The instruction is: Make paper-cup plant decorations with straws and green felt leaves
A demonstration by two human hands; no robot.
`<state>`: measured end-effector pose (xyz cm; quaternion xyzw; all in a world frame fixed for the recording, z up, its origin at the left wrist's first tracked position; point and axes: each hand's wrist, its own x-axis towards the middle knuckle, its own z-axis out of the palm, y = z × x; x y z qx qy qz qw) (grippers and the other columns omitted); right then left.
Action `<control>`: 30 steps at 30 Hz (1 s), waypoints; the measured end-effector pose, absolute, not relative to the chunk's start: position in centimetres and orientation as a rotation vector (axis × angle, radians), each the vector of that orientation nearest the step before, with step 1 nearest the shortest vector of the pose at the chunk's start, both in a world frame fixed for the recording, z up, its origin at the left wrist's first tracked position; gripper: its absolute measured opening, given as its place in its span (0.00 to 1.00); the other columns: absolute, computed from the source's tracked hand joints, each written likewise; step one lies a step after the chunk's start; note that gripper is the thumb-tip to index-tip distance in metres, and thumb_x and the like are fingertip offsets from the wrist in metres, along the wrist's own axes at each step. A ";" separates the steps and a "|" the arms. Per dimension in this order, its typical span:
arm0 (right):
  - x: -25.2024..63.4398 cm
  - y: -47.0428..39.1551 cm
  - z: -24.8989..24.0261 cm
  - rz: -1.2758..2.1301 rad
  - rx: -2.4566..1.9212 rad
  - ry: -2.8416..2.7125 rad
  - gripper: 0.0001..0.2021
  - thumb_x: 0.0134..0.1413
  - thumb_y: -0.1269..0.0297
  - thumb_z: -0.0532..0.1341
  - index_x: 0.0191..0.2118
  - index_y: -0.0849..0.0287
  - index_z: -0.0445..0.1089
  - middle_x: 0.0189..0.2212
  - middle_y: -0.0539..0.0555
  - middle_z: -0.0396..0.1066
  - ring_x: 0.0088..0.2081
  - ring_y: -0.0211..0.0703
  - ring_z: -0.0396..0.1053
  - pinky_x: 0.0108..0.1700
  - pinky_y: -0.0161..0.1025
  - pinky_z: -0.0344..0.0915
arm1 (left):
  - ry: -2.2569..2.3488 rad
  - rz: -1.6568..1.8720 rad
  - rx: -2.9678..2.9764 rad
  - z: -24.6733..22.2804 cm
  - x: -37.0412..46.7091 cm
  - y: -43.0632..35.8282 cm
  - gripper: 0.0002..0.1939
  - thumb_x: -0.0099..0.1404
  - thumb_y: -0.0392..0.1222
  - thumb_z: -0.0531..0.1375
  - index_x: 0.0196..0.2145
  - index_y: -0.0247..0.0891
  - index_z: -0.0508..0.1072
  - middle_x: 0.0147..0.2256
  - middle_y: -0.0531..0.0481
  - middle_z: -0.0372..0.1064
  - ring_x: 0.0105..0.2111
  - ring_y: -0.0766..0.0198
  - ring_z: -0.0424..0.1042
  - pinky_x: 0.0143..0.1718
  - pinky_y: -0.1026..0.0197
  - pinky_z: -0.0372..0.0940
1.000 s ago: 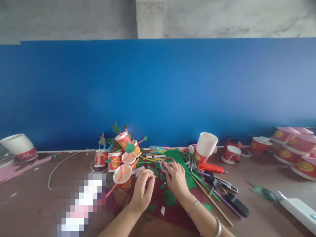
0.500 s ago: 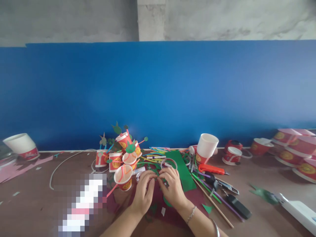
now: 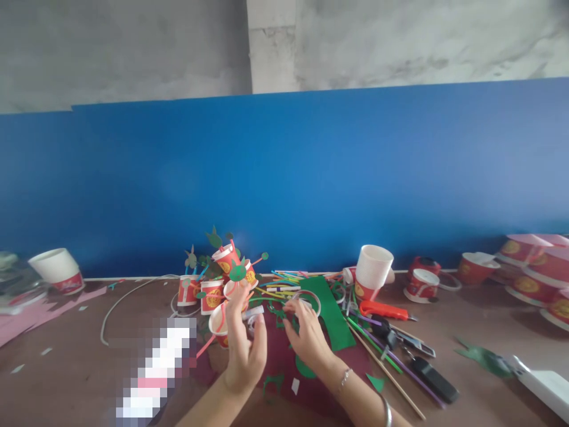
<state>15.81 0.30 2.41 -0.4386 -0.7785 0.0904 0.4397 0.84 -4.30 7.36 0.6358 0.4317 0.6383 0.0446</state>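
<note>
My left hand [image 3: 246, 347] is raised over the maroon sheet, thumb and fingers apart, with nothing visible in it. It partly covers a red and white paper cup [image 3: 217, 321] with pink straws. Just right of it, my right hand [image 3: 308, 333] has loosely bent, separated fingers and holds nothing that I can see. Its fingertips are beside a ring-shaped roll of tape [image 3: 318, 303]. Green paper [image 3: 340, 329] lies to its right, and green scraps [image 3: 273, 384] lie below, between my wrists. A white tube [image 3: 253, 312] is behind my left thumb.
Decorated cups with green paper cutouts [image 3: 213, 293] cluster at back left. A tall white cup [image 3: 374, 265], an orange tool [image 3: 384, 309], a wooden stick [image 3: 391, 376] and a black fob [image 3: 430, 378] lie to the right. Stacked red bowls [image 3: 536, 287] stand farther right.
My hands were together, fingertips meeting; now they are apart. The left has risen and turned upward to the left, its fingers opening. The right stays near the tape. The view has tilted slightly.
</note>
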 end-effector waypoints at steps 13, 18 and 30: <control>11.3 5.7 3.5 0.145 -1.006 -2.527 0.15 0.47 0.77 0.54 0.42 0.59 0.63 0.38 0.56 0.68 0.43 0.47 0.63 0.46 0.40 0.56 | 2.420 1.074 2.256 8.2 -6.3 -4.3 0.23 0.60 0.47 0.56 0.50 0.33 0.63 0.43 0.37 0.70 0.46 0.47 0.66 0.43 0.51 0.61; 11.3 5.4 2.9 0.157 -1.002 -2.506 0.16 0.46 0.78 0.53 0.43 0.60 0.62 0.40 0.56 0.67 0.45 0.46 0.62 0.47 0.39 0.56 | 2.458 0.788 2.209 7.5 -7.1 -3.5 0.10 0.62 0.43 0.52 0.34 0.38 0.72 0.32 0.44 0.73 0.39 0.52 0.70 0.38 0.55 0.60; 19.8 4.4 5.4 0.299 -1.406 -2.083 0.13 0.42 0.76 0.55 0.38 0.60 0.65 0.34 0.55 0.70 0.40 0.48 0.64 0.43 0.41 0.58 | 1.643 1.062 1.977 12.0 -2.4 -3.5 0.08 0.57 0.42 0.56 0.27 0.37 0.72 0.29 0.49 0.72 0.31 0.61 0.70 0.32 0.63 0.61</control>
